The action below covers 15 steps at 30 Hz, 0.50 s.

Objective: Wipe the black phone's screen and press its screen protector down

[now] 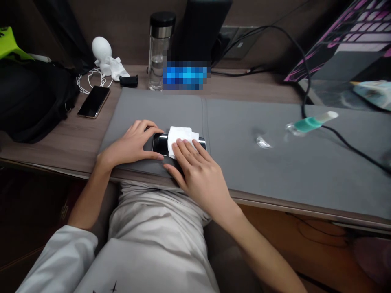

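Note:
A black smartphone [160, 145] lies sideways on the grey desk mat [244, 171]. My left hand [131, 144] grips its left end, thumb at the near edge and fingers at the far edge. A folded white tissue [180, 133] covers the middle of the screen. My right hand [198, 175] holds the tissue down on the phone under its outstretched fingers; its thumb is out to the left, near the phone's front edge. Part of the phone is hidden by the tissue and my right hand.
A spray bottle with green liquid [310, 123] and a clear cap [263, 142] lie to the right, beside a black cable [345, 144]. Behind stand a glass water bottle [156, 57] and a black upright object [201, 32]. Another phone [94, 101] and a black bag [33, 97] are left.

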Tool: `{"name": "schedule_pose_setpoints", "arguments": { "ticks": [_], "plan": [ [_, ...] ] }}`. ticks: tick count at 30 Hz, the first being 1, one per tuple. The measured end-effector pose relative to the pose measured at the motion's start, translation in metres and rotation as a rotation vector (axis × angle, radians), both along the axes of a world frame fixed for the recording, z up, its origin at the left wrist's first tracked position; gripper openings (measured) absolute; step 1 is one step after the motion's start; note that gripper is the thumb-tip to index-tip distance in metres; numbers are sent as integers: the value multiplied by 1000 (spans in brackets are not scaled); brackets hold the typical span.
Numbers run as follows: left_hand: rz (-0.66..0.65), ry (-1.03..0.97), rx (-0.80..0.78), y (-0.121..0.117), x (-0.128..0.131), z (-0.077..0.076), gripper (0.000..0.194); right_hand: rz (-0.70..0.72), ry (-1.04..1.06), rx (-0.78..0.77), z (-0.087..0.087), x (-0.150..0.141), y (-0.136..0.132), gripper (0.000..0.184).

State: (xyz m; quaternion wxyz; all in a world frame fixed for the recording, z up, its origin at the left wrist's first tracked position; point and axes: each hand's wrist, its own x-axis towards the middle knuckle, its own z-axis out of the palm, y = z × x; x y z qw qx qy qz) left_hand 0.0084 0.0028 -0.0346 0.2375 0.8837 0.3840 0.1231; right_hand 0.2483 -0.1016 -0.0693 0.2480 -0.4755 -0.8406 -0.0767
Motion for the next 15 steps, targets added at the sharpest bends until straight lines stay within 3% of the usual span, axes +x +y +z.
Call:
{"name": "schedule_pose_setpoints", "arguments": {
  "ticks": [7, 15],
  "plan": [
    [22, -1, 15, 0, 4, 1, 76, 48, 14, 15, 8, -2, -9, 52],
    [19, -30, 1, 2, 4, -4, 71, 76, 28, -97, 5, 1, 11, 53]
  ]
}}
